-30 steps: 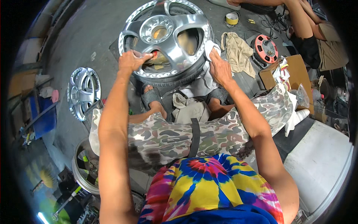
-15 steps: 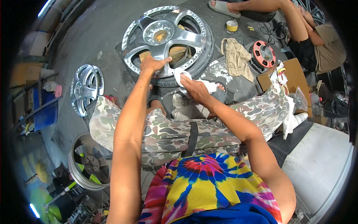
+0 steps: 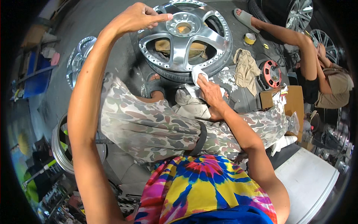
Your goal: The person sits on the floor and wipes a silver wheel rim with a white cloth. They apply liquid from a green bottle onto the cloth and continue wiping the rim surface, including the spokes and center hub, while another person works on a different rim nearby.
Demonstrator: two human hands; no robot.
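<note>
A polished silver wheel rim face point(image 3: 175, 52) lies flat on a black tyre point(image 3: 167, 74) on the floor in front of me. My left hand point(image 3: 140, 16) is over its far left side, thumb stretched toward the hub and the other fingers bent; whether they touch the metal I cannot tell. A white cloth point(image 3: 199, 74) is bunched in my right hand point(image 3: 210, 89), against the near edge of the rim. Through the spoke openings a brown block-like thing point(image 3: 194, 50) shows beneath. A pale crumpled cloth point(image 3: 192, 106) lies between my feet.
Another silver rim face point(image 3: 80, 56) stands at left, with a wheel barrel point(image 3: 61, 149) nearer me. To the right are a beige cloth point(image 3: 246, 71), a tape roll point(image 3: 250, 38), a red cable reel point(image 3: 271, 73) and a cardboard box point(image 3: 294, 99). Another person point(image 3: 317, 63) sits at far right.
My left hand has lifted off the near spoke and gone to the wheel's far left side. My right hand keeps the cloth at the near edge. The whole view has shifted.
</note>
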